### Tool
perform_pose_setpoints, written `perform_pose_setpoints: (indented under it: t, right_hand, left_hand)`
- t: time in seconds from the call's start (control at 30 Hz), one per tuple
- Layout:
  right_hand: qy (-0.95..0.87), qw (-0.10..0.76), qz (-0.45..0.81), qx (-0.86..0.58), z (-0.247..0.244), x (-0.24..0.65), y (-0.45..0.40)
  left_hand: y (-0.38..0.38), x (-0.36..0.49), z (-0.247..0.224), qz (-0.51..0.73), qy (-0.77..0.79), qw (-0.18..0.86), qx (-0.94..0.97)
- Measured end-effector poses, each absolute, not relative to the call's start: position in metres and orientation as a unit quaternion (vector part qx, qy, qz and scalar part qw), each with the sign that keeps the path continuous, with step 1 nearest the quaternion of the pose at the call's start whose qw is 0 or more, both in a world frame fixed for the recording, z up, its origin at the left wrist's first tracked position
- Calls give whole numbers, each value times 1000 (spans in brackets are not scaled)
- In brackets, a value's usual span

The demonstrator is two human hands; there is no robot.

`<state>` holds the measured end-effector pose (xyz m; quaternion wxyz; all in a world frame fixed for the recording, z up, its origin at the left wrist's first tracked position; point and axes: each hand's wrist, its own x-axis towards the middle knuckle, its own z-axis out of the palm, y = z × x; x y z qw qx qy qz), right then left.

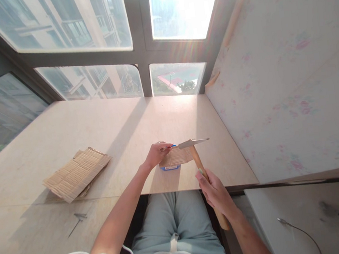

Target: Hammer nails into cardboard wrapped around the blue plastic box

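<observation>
A small piece of corrugated cardboard (181,155) rests on top of a blue object (170,168) near the table's front edge. At its upper left, my left hand (156,154) has its fingers pinched together; a small red and blue item shows at the fingertips, too small to name. My right hand (213,188) is wrapped round the wooden handle of a hammer (200,164). The hammer's metal head lies over the cardboard's upper right; whether they touch is unclear.
Stacked cardboard pieces (78,173) lie on the wooden table (94,119) at the left. Nearer me is a small dark metal object (77,221). Windows stand behind, a papered wall (283,100) at right, a cable (296,229) at lower right.
</observation>
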<state>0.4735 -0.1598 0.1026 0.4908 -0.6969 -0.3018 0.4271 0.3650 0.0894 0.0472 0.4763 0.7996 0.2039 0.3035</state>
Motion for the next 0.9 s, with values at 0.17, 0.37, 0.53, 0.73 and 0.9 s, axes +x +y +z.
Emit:
perform_pose_setpoints:
  t: [0.17, 0.37, 0.53, 0.73, 0.9]
  right_hand:
    - [-476, 351, 296, -750, 117, 493, -130]
    - [-489, 281, 280, -777, 115, 490, -106]
    - [-468, 289, 293, -782, 110, 491, -104]
    - [-451, 302, 313, -779, 108, 491, -107]
    - [-462, 296, 312, -776, 112, 491, -108]
  left_hand:
    - [88, 365, 41, 310, 242, 479, 785]
    - [86, 365, 41, 305, 253, 464, 792]
    - [84, 367, 39, 302, 250, 476, 787]
    - [80, 366, 37, 318, 270, 515, 749]
    - [80, 367, 36, 330, 277, 514, 742]
